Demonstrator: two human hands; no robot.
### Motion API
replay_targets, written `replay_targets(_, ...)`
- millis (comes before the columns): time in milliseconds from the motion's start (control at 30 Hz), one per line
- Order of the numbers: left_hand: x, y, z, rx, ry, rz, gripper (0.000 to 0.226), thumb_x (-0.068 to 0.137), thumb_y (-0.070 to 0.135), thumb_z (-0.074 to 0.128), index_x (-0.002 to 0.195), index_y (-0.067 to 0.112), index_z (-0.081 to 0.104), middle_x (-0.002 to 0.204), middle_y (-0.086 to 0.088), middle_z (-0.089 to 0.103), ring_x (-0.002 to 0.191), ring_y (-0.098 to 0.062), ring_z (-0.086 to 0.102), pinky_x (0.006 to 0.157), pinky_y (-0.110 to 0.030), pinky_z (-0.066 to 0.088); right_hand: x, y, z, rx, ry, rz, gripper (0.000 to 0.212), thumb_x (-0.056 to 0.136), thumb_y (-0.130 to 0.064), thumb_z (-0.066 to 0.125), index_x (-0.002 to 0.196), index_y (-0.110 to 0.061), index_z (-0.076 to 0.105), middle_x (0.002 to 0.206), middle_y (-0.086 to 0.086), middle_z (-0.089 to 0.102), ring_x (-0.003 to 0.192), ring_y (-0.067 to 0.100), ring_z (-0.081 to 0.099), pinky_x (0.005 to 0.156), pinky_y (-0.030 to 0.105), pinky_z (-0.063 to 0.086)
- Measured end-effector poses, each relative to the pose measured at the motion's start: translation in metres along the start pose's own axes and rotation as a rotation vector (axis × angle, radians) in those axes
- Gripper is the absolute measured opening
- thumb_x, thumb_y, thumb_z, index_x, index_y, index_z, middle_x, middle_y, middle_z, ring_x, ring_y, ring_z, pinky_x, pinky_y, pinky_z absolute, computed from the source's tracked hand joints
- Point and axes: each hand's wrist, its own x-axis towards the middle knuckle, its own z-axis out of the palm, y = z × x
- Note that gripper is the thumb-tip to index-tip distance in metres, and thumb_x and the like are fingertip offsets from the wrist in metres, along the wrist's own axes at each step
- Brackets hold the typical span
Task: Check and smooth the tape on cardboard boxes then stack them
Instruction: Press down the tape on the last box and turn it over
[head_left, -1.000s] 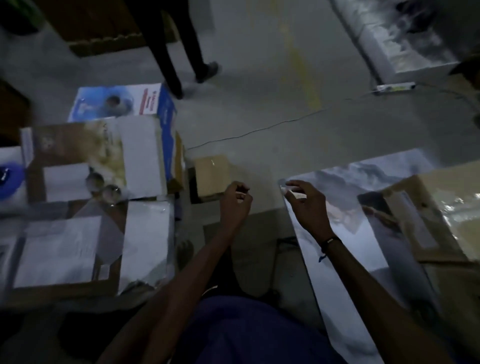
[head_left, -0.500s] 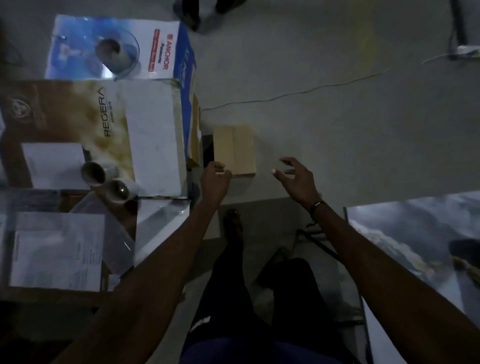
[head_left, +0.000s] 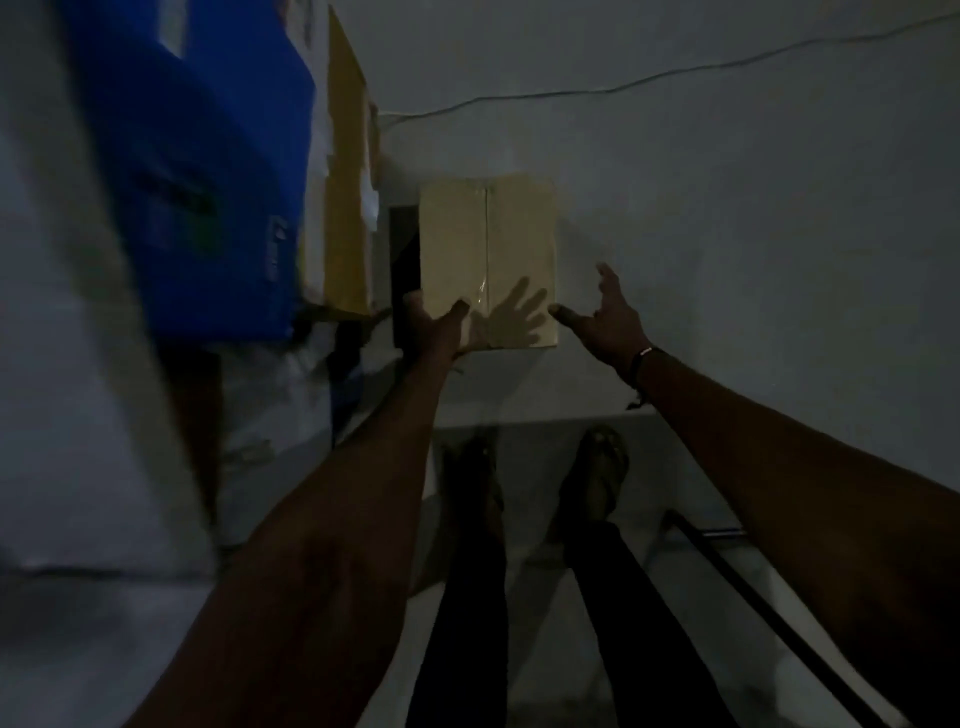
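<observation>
1. A small brown cardboard box (head_left: 488, 244) sits on the grey floor (head_left: 727, 208), straight in front of the person.
2. A strip of clear shiny tape (head_left: 485, 270) runs down the middle of the box top, along the line where the two flaps meet.
3. The left hand (head_left: 434, 327) is at the near left corner of the box. Its fingers are spread apart. It looks like it touches the box edge, but the dark makes it hard to tell.
4. The right hand (head_left: 602, 317) is just beside the near right corner of the box. Its fingers are spread wide and hold nothing.
5. A hand-shaped shadow (head_left: 511, 314) lies on the box top between the two hands.
6. A big blue printed carton (head_left: 208, 182) stands to the left of the small box, with a flat brown cardboard sheet (head_left: 345, 208) leaning next to it.
7. A thin wire (head_left: 649, 80) lies on the floor behind the box.
8. The person's two feet in sandals (head_left: 597, 467) show below the arms.
</observation>
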Motion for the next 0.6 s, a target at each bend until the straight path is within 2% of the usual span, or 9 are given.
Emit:
replay_targets(133, 0.080, -0.030, 0.031, -0.048, 0.039, -0.006, 0.089, 0.087, 0.037, 0.079, 0.157, 0.013, 0.029, 0.155, -0.007, 0.040, 0.138, -0.025, 0.044, 0.107, -0.032, 0.039, 0.081, 0.042, 0.038, 0.090, -0.002, 0.068, 0.106, 0.090, -0.040, 0.075, 0.164, -0.022, 0.001, 0.168, 0.012, 0.020, 0.149, 0.033, 0.032, 0.116, 0.042, 0.038)
replay_targets(267, 0.130, -0.056, 0.050, -0.045, 0.017, -0.012, 0.101, 0.081, 0.048, 0.082, 0.159, 0.019, 0.026, 0.157, -0.006, 0.039, 0.140, -0.027, 0.041, 0.116, -0.046, 0.036, 0.133, 0.070, 0.070, 0.207, -0.007, 0.140, 0.108, 0.089, -0.041, 0.076, 0.163, -0.024, -0.001, 0.166, 0.013, 0.024, 0.147, 0.035, 0.036, 0.117, 0.045, 0.038)
replay_targets(400, 0.157, -0.074, 0.062, -0.047, 0.002, 0.031, 0.095, 0.078, 0.044, 0.086, 0.154, 0.016, 0.037, 0.148, -0.005, 0.050, 0.133, -0.024, 0.049, 0.108, -0.035, 0.039, 0.161, 0.091, 0.087, 0.293, -0.055, 0.130, 0.116, 0.079, -0.053, 0.082, 0.162, -0.029, 0.004, 0.159, 0.009, 0.037, 0.138, 0.033, 0.046, 0.113, 0.053, 0.042)
replay_targets(467, 0.163, -0.078, 0.064, -0.028, 0.014, 0.057, 0.094, 0.078, 0.043, 0.086, 0.153, 0.016, 0.038, 0.148, -0.005, 0.051, 0.133, -0.024, 0.049, 0.108, -0.034, 0.039, 0.165, 0.097, 0.089, 0.329, -0.097, 0.066, 0.108, 0.081, -0.050, 0.081, 0.161, -0.030, 0.012, 0.155, 0.004, 0.041, 0.133, 0.025, 0.049, 0.108, 0.048, 0.048)
replay_targets(600, 0.160, -0.078, 0.066, 0.011, 0.009, 0.067, 0.094, 0.080, 0.043, 0.085, 0.155, 0.018, 0.036, 0.150, -0.006, 0.048, 0.135, -0.026, 0.047, 0.115, -0.047, 0.038, 0.163, 0.104, 0.083, 0.359, -0.166, -0.020, 0.086, 0.090, -0.041, 0.075, 0.158, -0.028, 0.024, 0.148, 0.001, 0.049, 0.131, 0.021, 0.053, 0.104, 0.043, 0.053)
